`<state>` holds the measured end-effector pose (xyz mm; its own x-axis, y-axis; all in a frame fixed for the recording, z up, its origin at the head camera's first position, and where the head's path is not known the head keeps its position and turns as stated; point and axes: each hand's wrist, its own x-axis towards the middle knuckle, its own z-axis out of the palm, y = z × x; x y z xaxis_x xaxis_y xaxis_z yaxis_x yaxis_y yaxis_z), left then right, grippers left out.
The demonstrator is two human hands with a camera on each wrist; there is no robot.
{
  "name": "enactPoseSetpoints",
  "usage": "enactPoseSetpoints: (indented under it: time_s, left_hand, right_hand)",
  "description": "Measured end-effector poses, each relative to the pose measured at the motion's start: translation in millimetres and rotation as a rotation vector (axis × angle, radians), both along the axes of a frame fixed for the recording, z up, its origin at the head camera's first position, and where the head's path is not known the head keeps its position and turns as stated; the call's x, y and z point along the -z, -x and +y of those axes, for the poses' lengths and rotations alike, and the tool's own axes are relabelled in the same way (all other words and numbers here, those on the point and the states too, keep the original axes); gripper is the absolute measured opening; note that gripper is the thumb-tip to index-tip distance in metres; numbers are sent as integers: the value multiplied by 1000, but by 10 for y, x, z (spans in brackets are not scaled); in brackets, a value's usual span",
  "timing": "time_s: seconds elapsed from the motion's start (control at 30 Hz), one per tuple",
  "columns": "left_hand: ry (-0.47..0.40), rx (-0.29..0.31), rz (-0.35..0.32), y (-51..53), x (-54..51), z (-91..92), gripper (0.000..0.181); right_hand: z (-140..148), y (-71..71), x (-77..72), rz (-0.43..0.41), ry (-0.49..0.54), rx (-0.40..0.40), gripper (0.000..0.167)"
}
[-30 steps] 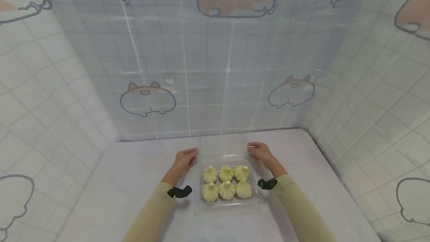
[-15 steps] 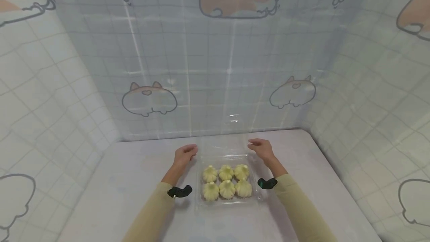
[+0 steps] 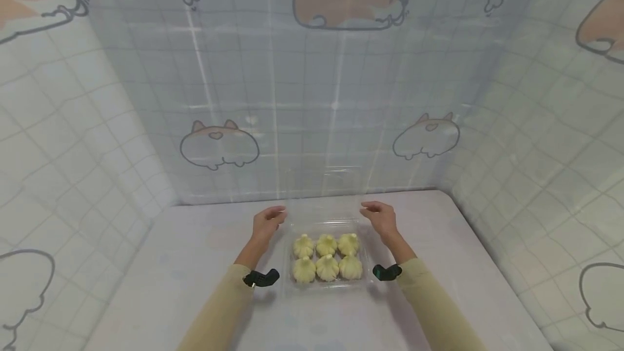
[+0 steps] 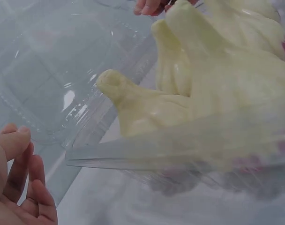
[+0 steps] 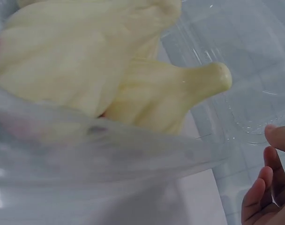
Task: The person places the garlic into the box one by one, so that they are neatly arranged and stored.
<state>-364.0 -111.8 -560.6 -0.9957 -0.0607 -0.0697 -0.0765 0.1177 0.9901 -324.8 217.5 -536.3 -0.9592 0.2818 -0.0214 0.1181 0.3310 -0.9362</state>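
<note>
Several pale garlic bulbs (image 3: 327, 268) sit in two rows inside a clear plastic clamshell box (image 3: 325, 286). Its transparent lid (image 3: 324, 191) stands raised at the far side, faint against the wall. Beside the lid's left edge is my left hand (image 3: 265, 225), fingers loosely bent; in the left wrist view its thumb comes close to the lid edge. My right hand (image 3: 382, 220) mirrors it on the right, and the right wrist view has a gap between thumb and fingers (image 5: 269, 176). Neither hand visibly grips anything; light contact with the lid is hard to tell.
The box rests on a pale tabletop (image 3: 205, 264). A tiled-pattern curtain with cartoon dogs (image 3: 219, 145) closes in the back and both sides. Dark wrist devices (image 3: 261, 278) are worn over the beige sleeves (image 3: 219, 307).
The lid's outline now shows more clearly, raised against the back wall. Both hands have shifted slightly away from me. The box with the garlic bulbs has also slid a little toward the back.
</note>
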Motion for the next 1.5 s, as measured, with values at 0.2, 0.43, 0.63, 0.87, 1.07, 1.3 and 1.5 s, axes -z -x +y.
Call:
enactPoseSetpoints:
  time_s: [0.2,0.43,0.63,0.87,1.07,1.3,1.5]
  left_hand:
    - [73,-12,41,-55,-12,2,23]
    - [84,-6,104,-152,-18,-26,21]
    - [62,58,140,-226,-45,-55,17]
    - [41,172,158,-332,-85,-110,38]
    - [65,233,177,-466,-96,-172,51]
    - [113,276,148,-616,-70,-246,51]
    - [130,368,101,-723,-58,-267,51]
  right_hand:
    - [-3,-75,30,21,4,21,25]
    - [-1,-164,48,49,26,10,23]
    - [50,-260,68,79,13,-24,25]
    - [153,-367,97,114,0,-147,27]
    - [226,-492,72,69,104,-262,40]
    - [269,-627,32,1,143,-403,58]
    - [336,-751,51,-26,147,-531,54]
